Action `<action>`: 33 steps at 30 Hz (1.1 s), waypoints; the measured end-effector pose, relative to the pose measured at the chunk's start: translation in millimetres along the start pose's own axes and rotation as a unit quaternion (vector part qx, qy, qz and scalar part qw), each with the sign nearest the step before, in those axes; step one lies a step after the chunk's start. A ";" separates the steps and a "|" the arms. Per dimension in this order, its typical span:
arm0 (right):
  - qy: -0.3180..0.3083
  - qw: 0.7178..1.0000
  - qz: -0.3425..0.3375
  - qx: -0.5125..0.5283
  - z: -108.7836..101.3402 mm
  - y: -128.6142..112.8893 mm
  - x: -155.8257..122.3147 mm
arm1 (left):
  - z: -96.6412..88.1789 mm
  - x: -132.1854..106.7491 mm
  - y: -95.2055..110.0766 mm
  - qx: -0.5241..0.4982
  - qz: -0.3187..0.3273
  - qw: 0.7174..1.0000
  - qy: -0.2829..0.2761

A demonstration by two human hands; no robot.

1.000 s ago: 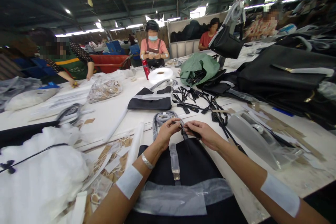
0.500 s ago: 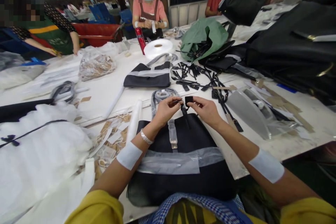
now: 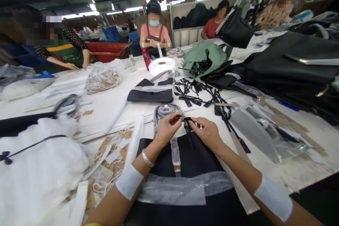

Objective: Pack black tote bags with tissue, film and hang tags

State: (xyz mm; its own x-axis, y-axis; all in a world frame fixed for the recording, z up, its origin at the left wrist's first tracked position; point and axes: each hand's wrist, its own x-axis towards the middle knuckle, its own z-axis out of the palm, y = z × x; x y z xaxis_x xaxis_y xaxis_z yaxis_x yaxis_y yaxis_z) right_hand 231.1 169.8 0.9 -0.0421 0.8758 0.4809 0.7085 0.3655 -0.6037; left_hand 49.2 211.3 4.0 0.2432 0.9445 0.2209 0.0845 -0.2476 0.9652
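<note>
A large black bag (image 3: pixel 190 162) lies in front of me, with clear plastic film (image 3: pixel 174 193) across it and a wrapped clasp strap (image 3: pixel 176 155) down its middle. Over its far edge, my left hand (image 3: pixel 169 127) pinches one part of a small black strap tag (image 3: pixel 188 132). My right hand (image 3: pixel 205 130) is closed on the tag's flat end, close beside the left. The tag's narrow tail hangs down onto the bag. Just beyond the hands rests a coiled grey wrapped strap (image 3: pixel 161 111).
Loose black strap tags (image 3: pixel 193 90) lie beyond my right hand, near a smaller black bag (image 3: pixel 150 91) and a green sack (image 3: pixel 203 58). A tape dispenser (image 3: pixel 261 130) stands at right. White wrapping (image 3: pixel 47 176) and paper tags (image 3: pixel 116 152) spread at left. Co-workers stand across the table.
The view has tilted up, so hands and bag appear lower. My right fingers have turned the tag's flat end, raised before, down closer to the left fingers.
</note>
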 end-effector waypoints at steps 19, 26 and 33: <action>-0.033 0.996 -0.067 -0.053 6.7 1.7 -5.1 | -5.8 -4.4 -5.1 0.035 -0.003 0.998 -0.044; -0.068 0.995 -0.076 -0.022 14.9 7.7 -1.3 | 1.8 -4.1 -10.7 0.062 0.000 0.998 0.000; -0.045 0.996 -0.023 0.069 22.7 14.6 -7.8 | 2.4 -6.4 -18.9 0.089 0.033 0.995 -0.027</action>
State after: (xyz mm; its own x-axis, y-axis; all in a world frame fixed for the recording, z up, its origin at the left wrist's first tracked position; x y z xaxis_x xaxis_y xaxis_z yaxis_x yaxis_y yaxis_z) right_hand 225.8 175.6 -26.1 -0.1399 0.8792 0.4554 0.6008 0.4409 -0.6668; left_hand 48.4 209.4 -16.1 0.3049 0.9130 0.2709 0.2355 -0.3479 0.9075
